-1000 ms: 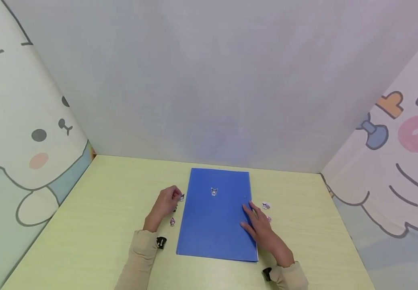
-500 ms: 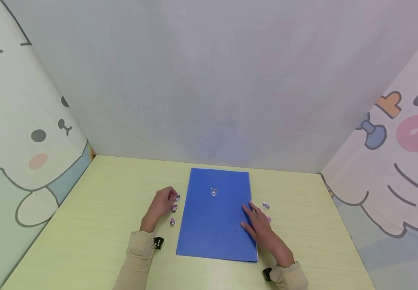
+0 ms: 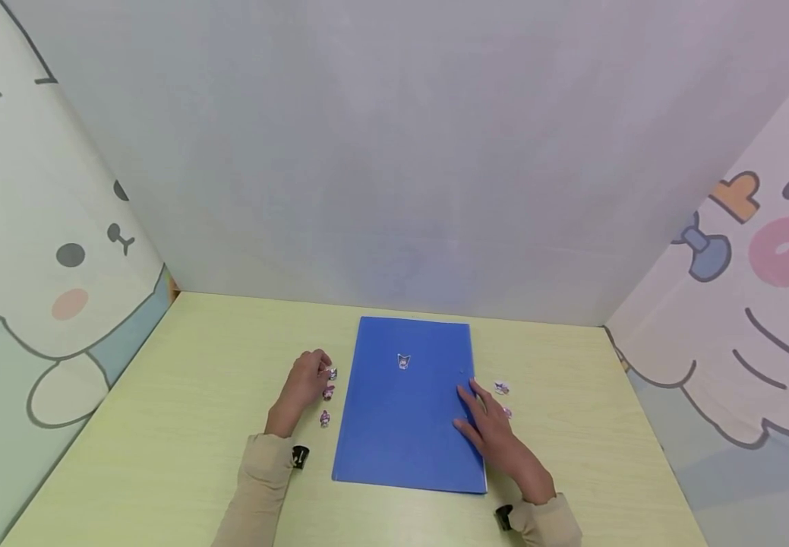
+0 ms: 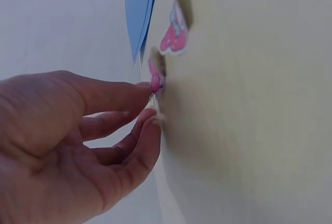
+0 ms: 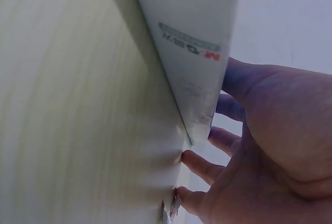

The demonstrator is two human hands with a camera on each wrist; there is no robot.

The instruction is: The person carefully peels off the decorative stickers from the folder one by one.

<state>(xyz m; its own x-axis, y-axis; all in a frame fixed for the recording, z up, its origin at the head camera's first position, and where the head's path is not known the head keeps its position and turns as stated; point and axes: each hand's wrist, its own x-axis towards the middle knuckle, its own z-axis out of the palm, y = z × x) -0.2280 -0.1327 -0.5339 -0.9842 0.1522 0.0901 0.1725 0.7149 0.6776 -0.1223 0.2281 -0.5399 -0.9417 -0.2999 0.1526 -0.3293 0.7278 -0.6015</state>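
Observation:
My left hand [image 3: 304, 382] is at the left of a blue folder [image 3: 408, 425], thumb and fingertips closed on a small dark-and-white cartoon sticker [image 3: 332, 374] at the tabletop. In the left wrist view the fingers mostly hide it. Just nearer to me lie two pink cartoon stickers [image 3: 329, 393], the closer one [image 4: 156, 81] beside the thumb tip. My right hand [image 3: 493, 433] rests with spread, relaxed fingers on the folder's right edge. In the right wrist view it lies along the folder's white spine [image 5: 187, 47], lower fingertips touching the table. One cartoon sticker [image 3: 403, 362] sits on the upper part of the cover.
Right of the folder lie a dark-and-white sticker [image 3: 501, 387] and a pinkish sticker [image 3: 507, 412], partly behind my right hand. The pale wooden table [image 3: 216, 365] meets a plain grey-white backdrop [image 3: 394, 152] at the back, with cartoon-printed cloth [image 3: 729, 327] at both sides.
My left hand has moved a little to the left and the dark-and-white sticker has shifted with it, uncovering more of a pink sticker. My right hand and the folder have stayed in place.

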